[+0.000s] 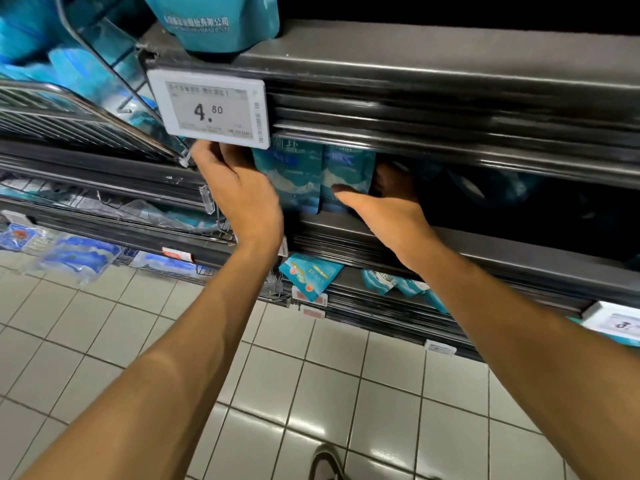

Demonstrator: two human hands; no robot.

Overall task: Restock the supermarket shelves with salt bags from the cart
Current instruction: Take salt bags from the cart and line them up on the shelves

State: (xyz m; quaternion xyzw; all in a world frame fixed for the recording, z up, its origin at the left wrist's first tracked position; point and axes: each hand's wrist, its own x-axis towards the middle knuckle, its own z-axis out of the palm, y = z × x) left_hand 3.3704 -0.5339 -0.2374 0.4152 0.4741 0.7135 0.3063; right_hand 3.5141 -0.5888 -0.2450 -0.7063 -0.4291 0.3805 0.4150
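Both my hands are in the middle shelf bay, under the price tag [209, 108] reading 4.80.

Two teal salt bags [313, 176] stand upright side by side at the front of the shelf [502, 247], faces toward me.

My left hand [239, 192] is at the left edge of the left bag, back of the hand toward the camera, fingers curled and reaching in behind the tag. The fingertips are hidden, so I can't tell whether it's gripping the bag or just bracing it.

My right hand [384, 202] is at the right edge of the right bag. The thumb lies across the bag's lower front, touching it. The fingers go in behind the bag into the dark part of the bay. It looks like a pinch on that bag's right edge, thumb in front and fingers behind.

So the bags sit between my two hands, left hand on the outer left side and right hand on the outer right.

More teal bags: one on the shelf above [214, 22], and a few lying on the shelf below [308, 275]. There's a tiled floor [311, 393] underfoot.
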